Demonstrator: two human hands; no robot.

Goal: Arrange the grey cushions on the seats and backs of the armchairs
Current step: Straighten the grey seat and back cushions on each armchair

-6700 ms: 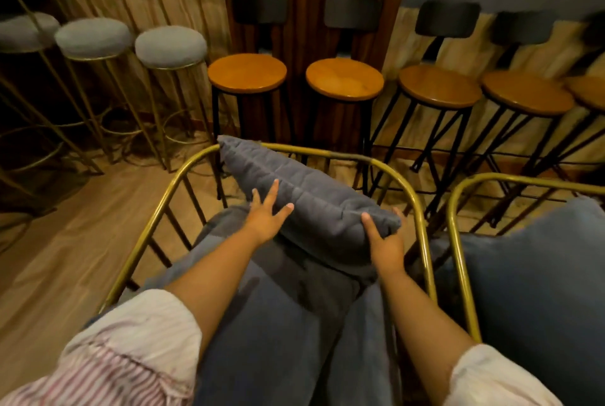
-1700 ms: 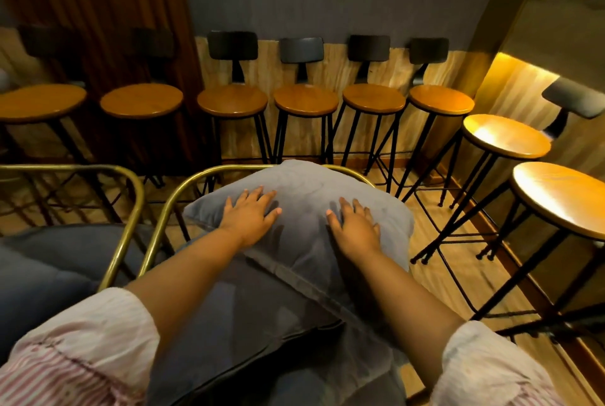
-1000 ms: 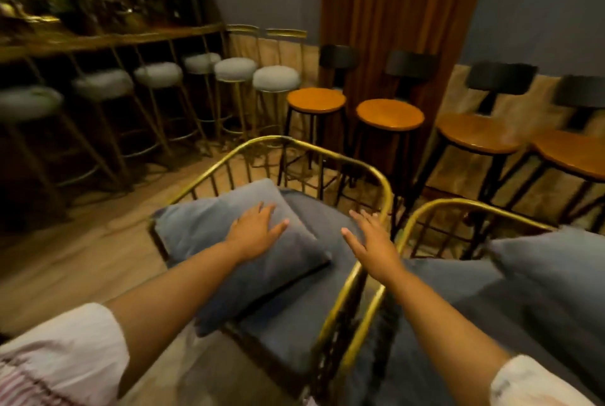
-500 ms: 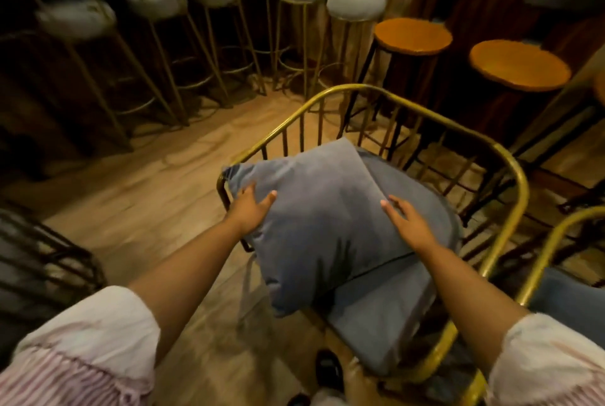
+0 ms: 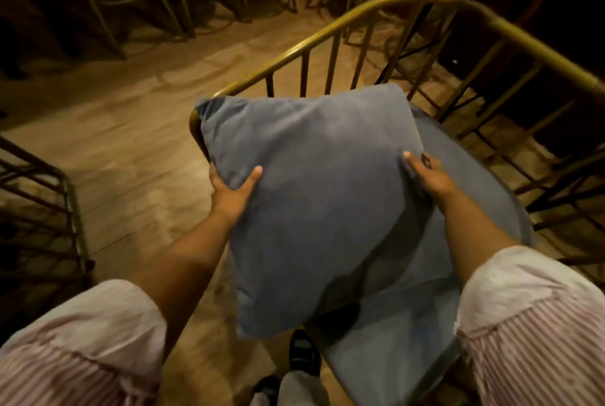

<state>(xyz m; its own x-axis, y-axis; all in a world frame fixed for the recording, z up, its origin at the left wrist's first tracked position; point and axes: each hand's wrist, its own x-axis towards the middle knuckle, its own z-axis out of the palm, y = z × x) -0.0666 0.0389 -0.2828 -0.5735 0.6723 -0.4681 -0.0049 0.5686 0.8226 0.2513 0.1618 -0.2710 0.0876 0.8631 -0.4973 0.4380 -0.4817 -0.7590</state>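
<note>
Both hands are gripping a grey back cushion (image 5: 314, 196) by its opposite edges, holding it tilted over the brass-framed armchair (image 5: 406, 1). Left hand (image 5: 230, 191) is clamping the cushion's left edge, thumb on top, fingers wrapped under & hidden. Right hand (image 5: 432, 176) is pinching the right edge, thumb on top, other fingers tucked behind the fabric. Cushion's far corners are sitting near the railing w/ its vertical bars. Underneath, the grey seat cushion (image 5: 409, 333) is lying on the chair seat, partly covered. Striped sleeves (image 5: 537, 324) are showing at both forearms. Dark shoes (image 5: 302, 353) are standing on the wooden floor (image 5: 131, 130) below.
</note>
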